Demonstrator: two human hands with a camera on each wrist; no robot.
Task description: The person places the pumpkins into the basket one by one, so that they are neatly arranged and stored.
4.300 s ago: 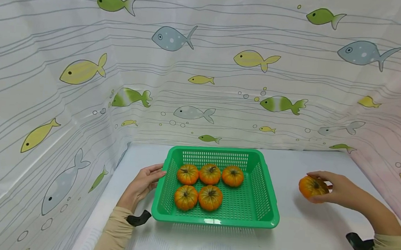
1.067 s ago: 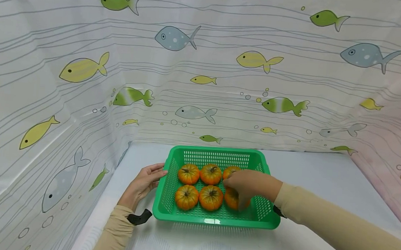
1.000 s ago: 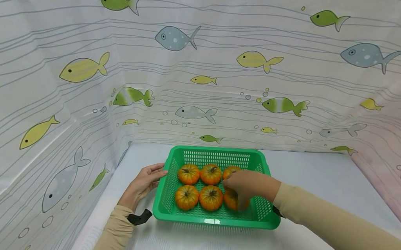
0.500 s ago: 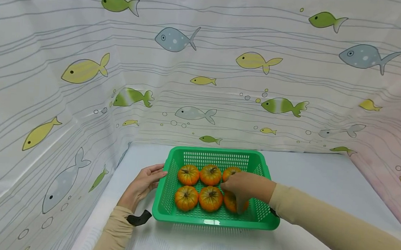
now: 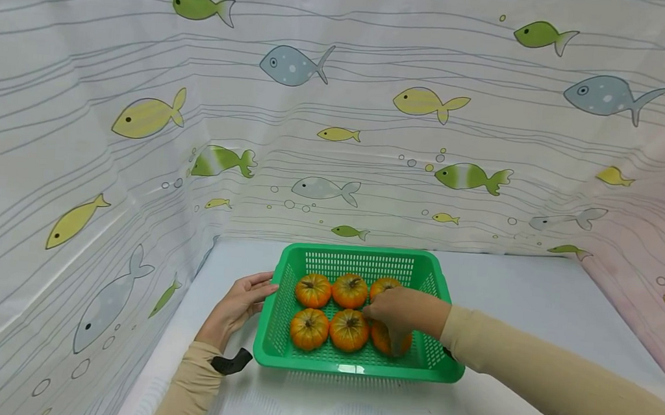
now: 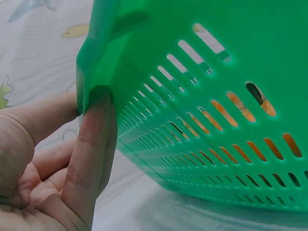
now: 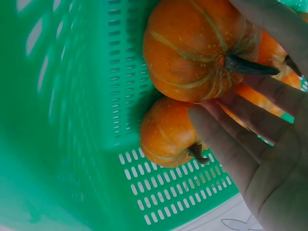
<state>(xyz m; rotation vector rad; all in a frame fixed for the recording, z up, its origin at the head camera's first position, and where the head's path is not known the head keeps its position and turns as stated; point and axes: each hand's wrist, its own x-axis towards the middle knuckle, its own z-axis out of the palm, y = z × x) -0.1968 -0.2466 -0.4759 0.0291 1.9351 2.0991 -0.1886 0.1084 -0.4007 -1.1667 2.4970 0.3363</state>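
Note:
A green plastic basket (image 5: 355, 368) with slotted walls holds several small orange pumpkins, set in two rows. My left hand (image 5: 237, 305) pinches the basket's left rim; in the left wrist view, fingers (image 6: 86, 149) lie under and against its outer wall. Inside the basket, my right hand (image 5: 415, 310) holds the front-right pumpkin (image 5: 382, 340), partly covering it from above. The right wrist view shows this pumpkin (image 7: 187, 53) with its dark stem between thumb and fingers. Behind it sits the back-right pumpkin (image 5: 383, 287), which the forefinger is close to, partly hidden by the hand.
The basket stands on a pale table (image 5: 513, 293), with bare surface at its right. A white fish-print sheet (image 5: 336, 162) rises behind and along both sides. In the basket, a strip of bare floor runs along the right wall.
Over the last few seconds, my right hand has brought the pumpkin from the table's right side into the basket's front-right spot. Lately it edged slightly left. My left hand has stayed on the rim.

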